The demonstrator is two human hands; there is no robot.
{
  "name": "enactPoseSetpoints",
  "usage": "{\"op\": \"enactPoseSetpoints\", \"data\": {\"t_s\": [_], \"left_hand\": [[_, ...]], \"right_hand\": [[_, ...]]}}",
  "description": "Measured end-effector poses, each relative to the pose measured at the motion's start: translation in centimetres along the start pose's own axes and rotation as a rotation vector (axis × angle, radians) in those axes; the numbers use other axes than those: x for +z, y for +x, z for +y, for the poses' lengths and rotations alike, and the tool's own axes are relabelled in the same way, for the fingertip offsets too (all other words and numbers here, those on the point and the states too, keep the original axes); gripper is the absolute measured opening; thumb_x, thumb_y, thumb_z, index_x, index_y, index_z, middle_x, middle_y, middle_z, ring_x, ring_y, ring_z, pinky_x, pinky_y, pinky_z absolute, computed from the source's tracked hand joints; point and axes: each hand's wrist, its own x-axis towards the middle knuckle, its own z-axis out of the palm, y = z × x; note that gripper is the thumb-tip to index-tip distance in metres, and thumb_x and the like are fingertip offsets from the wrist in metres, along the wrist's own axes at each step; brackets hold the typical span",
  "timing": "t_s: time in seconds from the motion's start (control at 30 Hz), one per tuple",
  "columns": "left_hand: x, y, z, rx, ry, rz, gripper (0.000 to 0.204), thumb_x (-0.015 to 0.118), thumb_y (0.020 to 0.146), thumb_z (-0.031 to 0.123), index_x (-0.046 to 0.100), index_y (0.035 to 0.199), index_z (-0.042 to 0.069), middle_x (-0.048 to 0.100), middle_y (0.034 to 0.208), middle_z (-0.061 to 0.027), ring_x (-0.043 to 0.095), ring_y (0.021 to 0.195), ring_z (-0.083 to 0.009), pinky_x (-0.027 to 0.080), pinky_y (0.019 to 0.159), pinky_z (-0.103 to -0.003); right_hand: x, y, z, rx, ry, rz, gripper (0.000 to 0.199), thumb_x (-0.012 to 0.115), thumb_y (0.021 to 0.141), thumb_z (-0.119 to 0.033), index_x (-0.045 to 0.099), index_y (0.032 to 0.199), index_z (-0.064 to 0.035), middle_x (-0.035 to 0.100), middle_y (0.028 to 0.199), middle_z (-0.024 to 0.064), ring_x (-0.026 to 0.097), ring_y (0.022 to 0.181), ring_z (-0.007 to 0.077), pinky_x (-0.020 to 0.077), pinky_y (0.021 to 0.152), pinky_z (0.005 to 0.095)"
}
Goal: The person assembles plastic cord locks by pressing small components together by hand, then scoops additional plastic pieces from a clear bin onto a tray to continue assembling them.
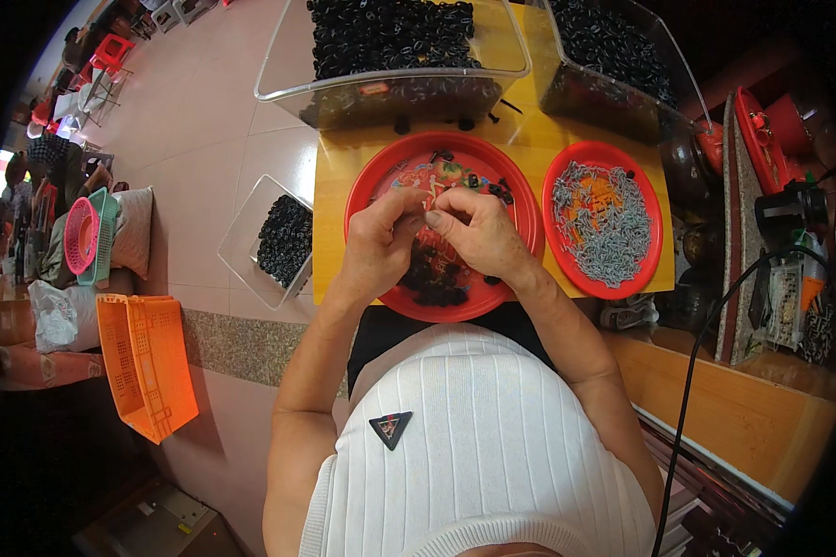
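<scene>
So the setup is a small yellow table (344, 176) with two big clear tubs at the back, one clear bin (395, 88) on the left and another clear bin (613, 79) on the right, both loaded with small black pieces. A third clear tub (279, 239) of the same stuff sits on the floor just left of the table. On the table, a large red plate (367, 181) holds a loose pile of black parts (434, 278) near its front edge, and right beside it a smaller red plate (646, 200) is covered in little grey screws (613, 232). The person's hands meet over the big plate: left hand (381, 243) and right hand (478, 232) touch at the fingertips, both curled inward and pinched together around something tiny, too small to make out. Wrists hover above the pile, forearms coming up from below. These bits look light, hard and fiddly, probably easy to drop, so a fingertip pinch by the edges seems the way to hold them.
</scene>
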Motion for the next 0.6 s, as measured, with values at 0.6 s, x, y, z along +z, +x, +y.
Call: {"op": "enactPoseSetpoints", "data": {"t_s": [0.6], "left_hand": [[-1.1,0.4,-0.9,0.341,0.182,0.078,0.03,0.05,0.063,-0.015,0.055,0.089,-0.001,0.053,0.07,-0.0129,0.052,0.065,-0.0283,0.042,0.057,-0.033]], "right_hand": [[0.4,1.5,0.3,0.208,0.345,-0.182,0.011,0.054,0.083,-0.011,0.058,0.082,-0.001,0.052,0.069,-0.002,0.046,0.062,0.0037,0.0388,0.054,0.0185]]}}
